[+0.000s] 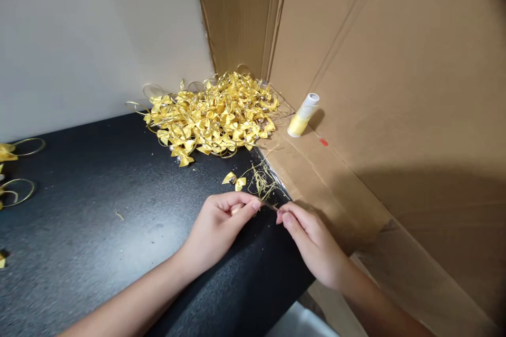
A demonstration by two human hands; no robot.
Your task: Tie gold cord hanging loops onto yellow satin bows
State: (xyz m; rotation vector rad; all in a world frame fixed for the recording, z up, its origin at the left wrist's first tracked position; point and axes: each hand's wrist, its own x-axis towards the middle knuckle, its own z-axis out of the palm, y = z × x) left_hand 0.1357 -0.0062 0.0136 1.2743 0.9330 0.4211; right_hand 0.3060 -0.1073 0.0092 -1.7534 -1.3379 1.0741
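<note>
On the black tabletop (pixel 98 184) lies a heap of yellow bows (pixel 215 121) with gold loops; nearer, the left hand (pixel 217 227) pinches, thumb to forefinger, a thin strip (pixel 270 205) just beside a single bow (pixel 239 183) and scraps (pixel 262 180). The right hand's (pixel 314 245) fingertips pinch it too; beyond stands a tube (pixel 303 115).

The bows (pixel 221 121) in the pile are of bright yellow colour, and the thin loops (pixel 29 155) have a shiny gold tone. The table (pixel 98 195) is black with fine, paler speckles, and the scraps (pixel 261 181) on it are dull yellow-green. The tube (pixel 303 115) is white above and yellow below, the cardboard (pixel 395 89) is plain brown with one red mark (pixel 323 141), and the wall (pixel 98 21) is pale grey.
</note>
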